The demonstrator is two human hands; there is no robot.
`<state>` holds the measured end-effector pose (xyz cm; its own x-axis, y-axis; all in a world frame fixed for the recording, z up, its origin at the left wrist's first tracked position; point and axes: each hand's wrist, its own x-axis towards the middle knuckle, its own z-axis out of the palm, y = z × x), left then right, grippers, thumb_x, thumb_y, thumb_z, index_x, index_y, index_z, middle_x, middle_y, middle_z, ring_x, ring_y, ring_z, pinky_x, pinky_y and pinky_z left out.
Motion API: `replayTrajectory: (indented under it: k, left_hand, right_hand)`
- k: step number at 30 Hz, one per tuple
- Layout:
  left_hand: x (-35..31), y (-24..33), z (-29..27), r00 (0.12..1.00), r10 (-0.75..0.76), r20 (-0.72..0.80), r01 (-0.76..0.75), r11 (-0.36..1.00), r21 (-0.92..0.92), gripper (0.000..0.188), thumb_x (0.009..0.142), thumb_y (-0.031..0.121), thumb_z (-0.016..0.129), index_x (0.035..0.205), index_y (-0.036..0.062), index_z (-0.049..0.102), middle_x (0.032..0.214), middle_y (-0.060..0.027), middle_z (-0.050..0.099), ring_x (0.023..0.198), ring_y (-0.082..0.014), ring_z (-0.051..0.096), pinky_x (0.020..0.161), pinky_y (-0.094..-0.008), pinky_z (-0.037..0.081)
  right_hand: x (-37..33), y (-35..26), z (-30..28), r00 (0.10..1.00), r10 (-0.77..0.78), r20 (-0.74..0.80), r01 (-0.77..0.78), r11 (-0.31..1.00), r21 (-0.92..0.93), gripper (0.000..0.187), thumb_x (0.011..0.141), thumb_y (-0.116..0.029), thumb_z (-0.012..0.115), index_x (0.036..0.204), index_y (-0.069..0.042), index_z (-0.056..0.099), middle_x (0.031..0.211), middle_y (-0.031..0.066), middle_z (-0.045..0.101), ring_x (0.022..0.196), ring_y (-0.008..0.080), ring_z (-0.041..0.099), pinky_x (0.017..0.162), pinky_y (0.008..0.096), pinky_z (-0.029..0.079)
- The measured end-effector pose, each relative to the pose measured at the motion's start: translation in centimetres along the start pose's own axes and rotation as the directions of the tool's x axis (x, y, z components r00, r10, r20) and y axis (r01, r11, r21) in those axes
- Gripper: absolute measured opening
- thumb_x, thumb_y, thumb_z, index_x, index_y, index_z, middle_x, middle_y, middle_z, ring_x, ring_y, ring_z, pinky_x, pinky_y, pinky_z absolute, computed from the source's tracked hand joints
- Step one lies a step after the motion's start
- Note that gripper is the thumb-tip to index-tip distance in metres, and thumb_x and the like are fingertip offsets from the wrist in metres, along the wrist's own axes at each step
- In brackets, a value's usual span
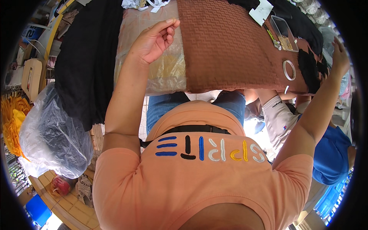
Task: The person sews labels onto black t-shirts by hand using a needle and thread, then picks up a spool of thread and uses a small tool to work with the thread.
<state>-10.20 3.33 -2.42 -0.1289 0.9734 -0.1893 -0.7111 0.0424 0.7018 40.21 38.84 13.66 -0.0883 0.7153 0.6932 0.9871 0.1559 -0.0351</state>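
Observation:
Above the clear plastic sheeting on the work surface, my left hand is raised with thumb and forefinger pinched together and the other fingers curled. Whatever it pinches is too small to make out. Brown zigzag-textured fabric lies just right of this hand. My right hand is lifted out at the far right, beyond black fabric pieces. One finger there points up; the rest are seen edge-on, so its grip is unclear.
At the right lie a clear tub with small tan pieces, a green-handled tool, white paper and a white ring. Black cloth drapes at left above a plastic bag. Another person's light sleeve reaches in near my right arm.

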Motion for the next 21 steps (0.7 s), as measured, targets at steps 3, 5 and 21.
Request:
replayTrajectory:
  k: [3,5,21]
  left_hand:
    - [-0.1,-0.1,-0.3,1.0,0.002,-0.01,-0.003,1.0,-0.008,0.02,0.087,0.011,0.063,0.103,-0.0009,0.058,0.096,-0.0026,0.062,0.073,-0.004,0.055,0.063,-0.0154,0.047]
    - [-0.1,-0.1,-0.3,1.0,0.01,-0.017,-0.01,1.0,-0.018,0.02,0.087,0.011,0.063,0.103,-0.0006,0.059,0.097,-0.0031,0.062,0.073,-0.0045,0.055,0.063,-0.0159,0.048]
    - [-0.9,0.9,-1.0,0.995,0.061,-0.076,-0.065,0.996,-0.054,0.016,0.084,0.011,0.066,0.096,0.0023,0.061,0.094,-0.0031,0.065,0.071,-0.0037,0.058,0.062,-0.0164,0.05]
  right_hand:
    - [-0.6,-0.6,-0.2,1.0,0.029,0.009,-0.028,0.998,-0.056,0.034,0.085,-0.043,0.047,0.113,-0.035,0.064,0.103,-0.0074,0.068,0.094,0.0112,0.063,0.083,0.0251,0.045]
    - [-0.7,-0.2,-0.2,0.999,0.035,0.004,-0.035,0.996,-0.079,0.033,0.085,-0.042,0.047,0.111,-0.035,0.065,0.102,-0.0076,0.068,0.097,0.0129,0.063,0.086,0.0263,0.045]
    - [-2.3,0.8,0.4,0.993,0.107,0.049,-0.105,0.994,-0.029,0.031,0.085,-0.037,0.049,0.11,-0.032,0.067,0.097,-0.0061,0.07,0.095,0.0129,0.064,0.085,0.0262,0.045]
